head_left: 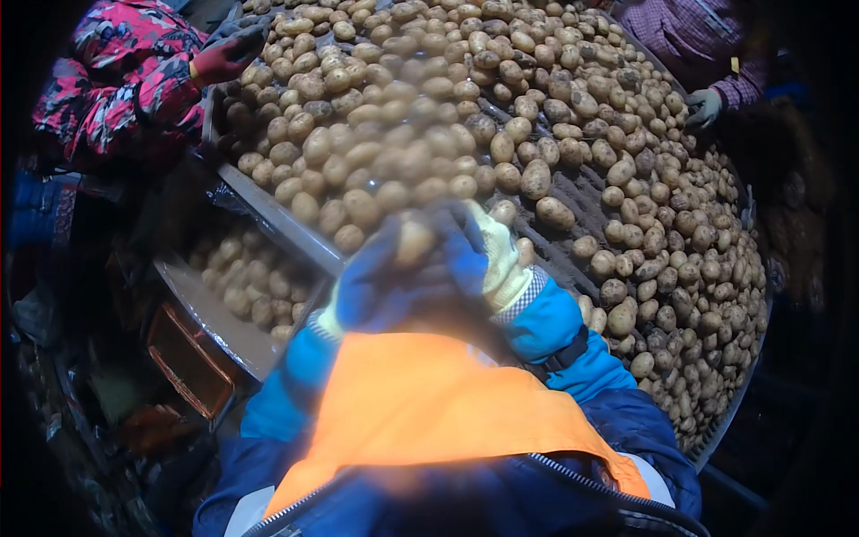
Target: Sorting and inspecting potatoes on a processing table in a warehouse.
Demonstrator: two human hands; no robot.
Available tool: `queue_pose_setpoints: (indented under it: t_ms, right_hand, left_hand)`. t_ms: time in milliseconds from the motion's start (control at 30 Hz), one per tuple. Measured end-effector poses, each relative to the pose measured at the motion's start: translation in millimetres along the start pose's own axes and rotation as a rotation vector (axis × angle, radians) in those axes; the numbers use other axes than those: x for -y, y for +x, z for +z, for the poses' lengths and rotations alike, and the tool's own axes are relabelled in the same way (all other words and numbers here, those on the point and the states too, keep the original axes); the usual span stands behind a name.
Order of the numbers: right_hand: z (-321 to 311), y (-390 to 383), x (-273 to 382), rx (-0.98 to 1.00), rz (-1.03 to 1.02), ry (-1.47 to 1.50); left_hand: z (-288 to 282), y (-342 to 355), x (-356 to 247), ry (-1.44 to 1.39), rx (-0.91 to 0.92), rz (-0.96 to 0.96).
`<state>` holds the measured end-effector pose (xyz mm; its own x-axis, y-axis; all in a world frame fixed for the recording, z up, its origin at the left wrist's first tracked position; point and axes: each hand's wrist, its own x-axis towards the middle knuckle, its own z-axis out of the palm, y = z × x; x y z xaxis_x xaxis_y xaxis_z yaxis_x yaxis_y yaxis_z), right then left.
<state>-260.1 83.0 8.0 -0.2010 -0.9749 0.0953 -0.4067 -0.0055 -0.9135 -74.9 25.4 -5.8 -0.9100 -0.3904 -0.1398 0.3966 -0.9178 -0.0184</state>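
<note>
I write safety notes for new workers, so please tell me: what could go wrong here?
The potato between the left hand and right hand could slip; blur hides their grip. The left hand might knock against the metal divider close beside it. Loose potatoes crowded on the right might roll off.

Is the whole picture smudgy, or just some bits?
Just some bits: in the head view, haze blurs the middle, the left hand, part of the right hand and the potato between them; head view again, potatoes at the right look clearer, the metal rail shines, corners are black.
</note>
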Motion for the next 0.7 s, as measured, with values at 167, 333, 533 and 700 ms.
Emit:
queue_pose_setpoints:
  t_ms: [167, 333, 533, 700]
  right_hand:
    - [-36, -7, 0, -0.151, -0.237, -0.441]
    - [-103, -1, -26, -0.319, 0.001, -0.98]
    - [-110, 34, -67, 0.098, 0.246, -1.262]
    - [-106, 24, -29, -0.071, 0.193, -0.383]
  left_hand:
    - [-12, -60, -75, 1.068, -0.59, 0.628]
    - [-10, -107, -119, 1.582, -1.13, 1.006]
    - [-7, -57, -78, 1.454, -0.872, 0.984]
    - [15, -9, -36, 0.955, -0.439, 0.318]
